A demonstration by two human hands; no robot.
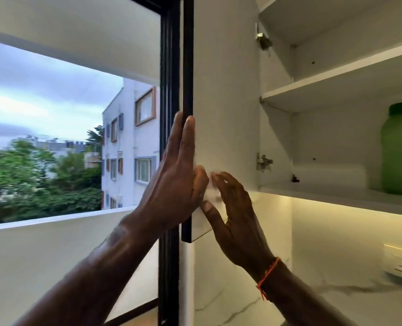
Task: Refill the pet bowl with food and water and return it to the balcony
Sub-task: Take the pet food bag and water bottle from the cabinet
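Observation:
No pet bowl is in view. A white wall cabinet door (226, 90) with a black edge stands swung open toward me. My left hand (171, 184) holds its lower edge, fingers flat along the outer side and thumb on the inner face. My right hand (237, 220), with an orange thread at the wrist, rests its spread fingers on the inner face near the door's bottom corner and holds nothing. Inside the cabinet, a green plastic bottle (400, 149) with a green cap stands upright on the lowest shelf (336, 194) at the far right.
The upper shelves show nothing on them. A black window frame (169, 67) runs just left of the door; beyond it are a white balcony wall (54, 255), trees and a building. Under the lit cabinet are a marble backsplash (242, 302) and a wall socket (400, 262).

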